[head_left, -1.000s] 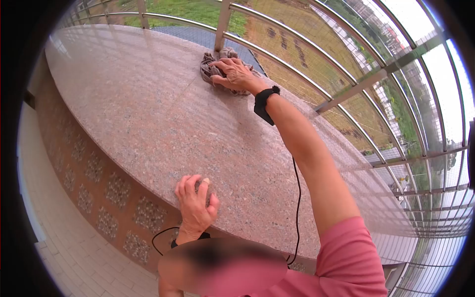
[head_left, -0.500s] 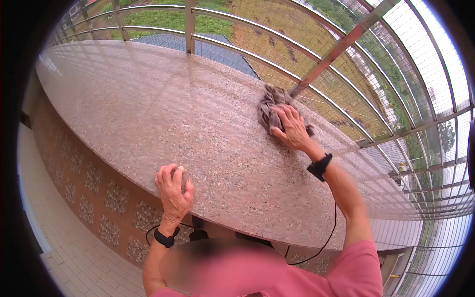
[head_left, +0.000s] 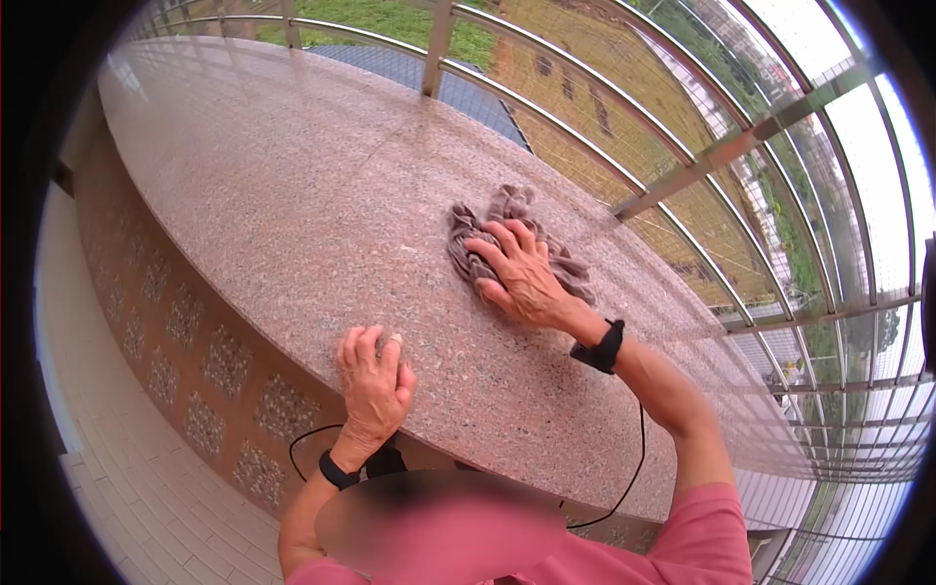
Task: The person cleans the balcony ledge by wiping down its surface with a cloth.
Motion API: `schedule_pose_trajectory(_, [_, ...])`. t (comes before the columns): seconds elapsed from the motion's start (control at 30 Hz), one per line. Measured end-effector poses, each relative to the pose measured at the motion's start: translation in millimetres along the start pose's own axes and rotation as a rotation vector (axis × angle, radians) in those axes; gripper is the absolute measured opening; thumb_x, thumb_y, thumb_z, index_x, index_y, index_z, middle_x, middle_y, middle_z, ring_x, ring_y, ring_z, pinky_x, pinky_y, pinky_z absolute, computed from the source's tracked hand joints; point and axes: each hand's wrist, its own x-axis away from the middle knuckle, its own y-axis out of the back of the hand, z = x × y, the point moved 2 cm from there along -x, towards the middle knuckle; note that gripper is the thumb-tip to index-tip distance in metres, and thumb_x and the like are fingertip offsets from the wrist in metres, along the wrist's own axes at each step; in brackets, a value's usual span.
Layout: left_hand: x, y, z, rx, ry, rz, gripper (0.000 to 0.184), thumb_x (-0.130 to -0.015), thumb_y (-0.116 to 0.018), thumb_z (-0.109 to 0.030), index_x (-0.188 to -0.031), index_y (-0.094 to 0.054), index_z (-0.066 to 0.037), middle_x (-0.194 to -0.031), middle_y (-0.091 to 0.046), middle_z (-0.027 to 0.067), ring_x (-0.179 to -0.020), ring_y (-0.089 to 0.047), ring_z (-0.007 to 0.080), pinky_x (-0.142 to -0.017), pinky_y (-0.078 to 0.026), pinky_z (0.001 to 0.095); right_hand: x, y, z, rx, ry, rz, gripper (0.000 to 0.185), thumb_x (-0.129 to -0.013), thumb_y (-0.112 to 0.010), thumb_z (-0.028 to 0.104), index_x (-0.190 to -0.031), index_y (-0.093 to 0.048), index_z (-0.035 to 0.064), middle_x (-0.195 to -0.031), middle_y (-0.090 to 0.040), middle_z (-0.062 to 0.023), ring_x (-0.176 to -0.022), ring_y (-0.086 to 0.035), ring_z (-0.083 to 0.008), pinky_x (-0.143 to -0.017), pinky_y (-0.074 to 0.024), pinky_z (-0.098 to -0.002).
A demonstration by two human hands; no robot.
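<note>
A crumpled grey-brown cloth [head_left: 465,237] lies on the speckled pink granite slab [head_left: 278,195]. My right hand [head_left: 529,281] presses down on it, fingers bent into its folds and thumb at the near side. Folds of the cloth stick out beyond the fingertips and to the right of the hand. By the slab's near edge rests my left hand [head_left: 374,392], its fingers bent on the stone and its thumb apart. No object shows in it, though the underside of the palm is hidden. Both wrists wear black bands.
Metal railings [head_left: 437,49] with mesh run along the slab's far side and round to the right. A thin black cable [head_left: 641,458] hangs near my right arm. Below the near edge are a pebble-panelled wall [head_left: 226,363] and a tiled floor [head_left: 146,487].
My right hand and the cloth first moved right along the railing side, then came back toward me, away from the railing. My left hand stays near the slab's edge. The camera view has shifted.
</note>
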Motion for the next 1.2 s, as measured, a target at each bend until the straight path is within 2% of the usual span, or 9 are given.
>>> schedule_pose_trajectory(0.1, [1, 0, 0, 0.013, 0.024, 0.014, 0.041, -0.071, -0.064, -0.01, -0.111, -0.058, -0.001, -0.121, -0.048, 0.0201, -0.118, -0.043, 0.0431, -0.102, -0.033, 0.0566, -66, -15, -3, 0.043, 0.079, 0.003, 0.051, -0.089, -0.059, 0.035, -0.137, -0.046, 0.02, -0.139, -0.041, -0.0144, -0.129, -0.033, -0.0385, -0.094, -0.0342, -0.0543])
schedule_pose_trajectory(0.3, [4, -1, 7, 0.103, 0.028, -0.02, 0.039, -0.074, -0.064, -0.015, -0.11, -0.059, -0.002, -0.119, -0.05, 0.0197, -0.118, -0.044, 0.0421, -0.101, -0.033, 0.0547, -196, -39, -8, 0.063, 0.049, -0.034, 0.048, -0.092, -0.055, 0.041, -0.136, -0.047, 0.0243, -0.136, -0.046, -0.0143, -0.124, -0.037, -0.0377, -0.094, -0.0359, -0.057])
schedule_pose_trajectory(0.47, [8, 2, 14, 0.239, 0.026, -0.086, 0.038, -0.076, -0.063, -0.019, -0.109, -0.058, -0.001, -0.119, -0.05, 0.0197, -0.116, -0.045, 0.0424, -0.1, -0.034, 0.0528, -249, -56, -3, 0.118, -0.182, -0.005, 0.054, -0.091, -0.054, 0.047, -0.139, -0.045, 0.024, -0.143, -0.041, -0.0168, -0.134, -0.031, -0.042, -0.1, -0.0315, -0.0623])
schedule_pose_trajectory(0.6, [7, 4, 13, 0.21, 0.018, -0.146, 0.036, -0.077, -0.061, -0.021, -0.107, -0.058, -0.001, -0.119, -0.05, 0.0198, -0.117, -0.044, 0.0427, -0.1, -0.034, 0.0552, -234, -56, 10, 0.051, -0.208, 0.023, 0.06, -0.091, -0.053, 0.047, -0.144, -0.039, 0.0233, -0.152, -0.032, -0.0177, -0.142, -0.019, -0.0451, -0.106, -0.0238, -0.0672])
schedule_pose_trajectory(0.83, [14, 0, 15, 0.216, 0.044, -0.238, 0.043, -0.085, -0.057, -0.025, -0.119, -0.052, 0.002, -0.129, -0.042, 0.0253, -0.121, -0.039, 0.0451, -0.103, -0.031, 0.0565, -134, -66, 77, 0.099, 0.151, -0.016, 0.062, -0.089, -0.057, 0.045, -0.143, -0.04, 0.0174, -0.144, -0.037, -0.0177, -0.136, -0.027, -0.0404, -0.098, -0.0336, -0.0574])
schedule_pose_trajectory(0.9, [15, -2, 16, 0.21, 0.039, -0.26, 0.044, -0.087, -0.056, -0.025, -0.121, -0.05, 0.003, -0.131, -0.04, 0.026, -0.122, -0.038, 0.0451, -0.103, -0.03, 0.0565, -94, -60, 97, 0.075, 0.205, -0.015, 0.061, -0.085, -0.062, 0.039, -0.138, -0.044, 0.0162, -0.14, -0.04, -0.0169, -0.133, -0.03, -0.0388, -0.096, -0.0348, -0.054])
schedule_pose_trajectory(0.97, [15, -3, 18, 0.285, 0.061, -0.356, 0.045, -0.089, -0.055, -0.023, -0.124, -0.046, 0.004, -0.133, -0.039, 0.0267, -0.123, -0.038, 0.0442, -0.105, -0.029, 0.0553, -51, -50, 111, 0.016, 0.229, -0.021, 0.059, -0.081, -0.066, 0.036, -0.134, -0.048, 0.0162, -0.138, -0.042, -0.0163, -0.132, -0.032, -0.0373, -0.093, -0.0352, -0.0528])
schedule_pose_trajectory(1.1, [14, -2, 18, 0.254, 0.068, -0.316, 0.044, -0.089, -0.055, -0.021, -0.124, -0.045, 0.005, -0.134, -0.039, 0.0263, -0.123, -0.038, 0.0423, -0.105, -0.029, 0.0536, 18, -28, 108, -0.109, 0.281, -0.023, 0.053, -0.069, -0.073, 0.03, -0.118, -0.059, 0.0159, -0.132, -0.047, -0.0149, -0.128, -0.038, -0.0331, -0.088, -0.0357, -0.0499])
schedule_pose_trajectory(1.2, [13, 2, 14, 0.229, 0.078, -0.251, 0.043, -0.09, -0.052, -0.019, -0.125, -0.044, 0.005, -0.134, -0.039, 0.0249, -0.124, -0.039, 0.0414, -0.106, -0.029, 0.0533, 31, -10, 91, -0.068, 0.237, -0.027, 0.052, -0.066, -0.074, 0.03, -0.114, -0.061, 0.0174, -0.133, -0.047, -0.0124, -0.129, -0.038, -0.0323, -0.094, -0.0321, -0.0493])
